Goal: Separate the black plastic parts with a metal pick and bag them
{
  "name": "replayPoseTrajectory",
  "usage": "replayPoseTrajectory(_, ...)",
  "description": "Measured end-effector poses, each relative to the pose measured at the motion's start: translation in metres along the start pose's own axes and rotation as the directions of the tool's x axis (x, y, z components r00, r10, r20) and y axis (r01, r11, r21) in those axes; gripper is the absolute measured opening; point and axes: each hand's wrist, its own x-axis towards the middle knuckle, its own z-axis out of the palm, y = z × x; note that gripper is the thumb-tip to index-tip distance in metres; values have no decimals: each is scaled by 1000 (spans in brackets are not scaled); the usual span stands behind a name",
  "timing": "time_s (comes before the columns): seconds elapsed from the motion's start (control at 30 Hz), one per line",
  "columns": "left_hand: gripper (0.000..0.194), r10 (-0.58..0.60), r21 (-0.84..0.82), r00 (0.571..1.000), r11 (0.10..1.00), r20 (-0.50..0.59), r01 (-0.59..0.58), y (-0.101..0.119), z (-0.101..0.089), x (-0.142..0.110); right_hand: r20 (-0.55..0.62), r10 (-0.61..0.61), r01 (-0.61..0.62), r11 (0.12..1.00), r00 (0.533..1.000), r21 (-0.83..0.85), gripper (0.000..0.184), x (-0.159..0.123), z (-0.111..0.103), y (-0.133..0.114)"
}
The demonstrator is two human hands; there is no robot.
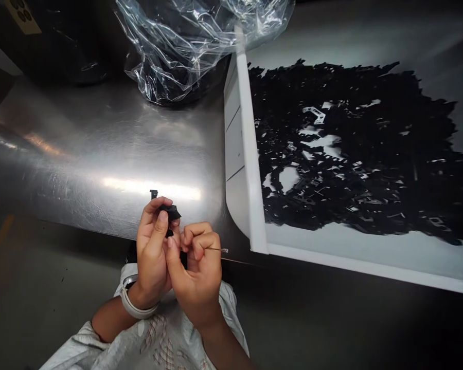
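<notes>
My left hand [151, 252] is closed on a small black plastic part [171, 211], pinching it between thumb and fingers. A narrow black piece [153, 194] sticks up beyond its fingertips; whether it belongs to the same part I cannot tell. My right hand [201, 277] is curled beside the left, its thumb tip close to the part's lower end. A thin metal rod [216, 250] with a small bright tip pokes out to the right from between its fingers. The rod's other end is hidden by the fingers. Both hands are held above the table's front edge.
A large white tray [256, 200] on the right holds a heap of black plastic parts [355, 154]. Behind, clear plastic sheeting [177, 56] covers something dark. The shiny metal table [81, 154] spans the left, with a dark object [73, 46] at its back.
</notes>
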Motion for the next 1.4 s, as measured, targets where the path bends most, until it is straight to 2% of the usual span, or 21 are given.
replayPoseTrajectory(0.13,11,72,60,997,996,4,-72,-1,1,-1,74,-33,36,999,997,-38,35,3,-6,2)
replayPoseTrajectory(0.3,10,39,89,999,995,34,-42,0,2,3,56,-105,109,991,993,-78,40,6,-10,1)
replayPoseTrajectory(0.4,11,128,136,991,982,39,-132,3,-3,9,45,-149,152,986,988,-73,42,4,-15,-2)
replayPoseTrajectory(0.43,15,149,184,986,970,76,-161,5,-6,10,45,-163,166,984,986,-70,43,5,-17,-4)
replayPoseTrajectory(0.5,31,123,303,965,933,232,-192,10,-14,12,65,-198,203,977,978,-69,43,7,-22,-7)
replayPoseTrajectory(0.6,45,-3,443,882,865,472,-234,18,-25,13,129,-257,268,960,958,-78,42,15,-25,-11)
replayPoseTrajectory(0.7,42,-34,453,827,848,561,-273,22,-30,13,155,-275,294,949,949,-111,40,20,-26,-13)
replayPoseTrajectory(0.77,39,-23,409,813,872,581,-268,22,-31,13,170,-252,275,952,953,-135,39,20,-28,-15)
replayPoseTrajectory(0.83,35,-17,348,820,911,572,-223,21,-30,13,201,-203,229,967,958,-114,34,17,-34,-18)
replayPoseTrajectory(0.93,35,-103,276,866,960,490,-42,23,-25,12,214,-91,90,996,973,15,26,12,-47,-25)
replayPoseTrajectory(1.03,41,-233,250,875,959,425,134,28,-20,11,103,31,-46,988,994,146,37,13,-55,-36)
replayPoseTrajectory(1.1,44,-282,255,854,950,438,182,31,-19,9,96,111,-126,978,989,169,39,19,-56,-44)
replayPoseTrajectory(1.2,49,-298,251,818,948,492,194,35,-19,6,172,195,-221,964,966,149,35,29,-56,-54)
replayPoseTrajectory(1.3,54,-294,222,792,953,535,204,37,-19,4,175,213,-238,961,961,138,30,35,-59,-61)
replayPoseTrajectory(1.4,55,-299,208,754,954,585,217,37,-18,3,162,203,-224,967,966,118,17,35,-66,-65)
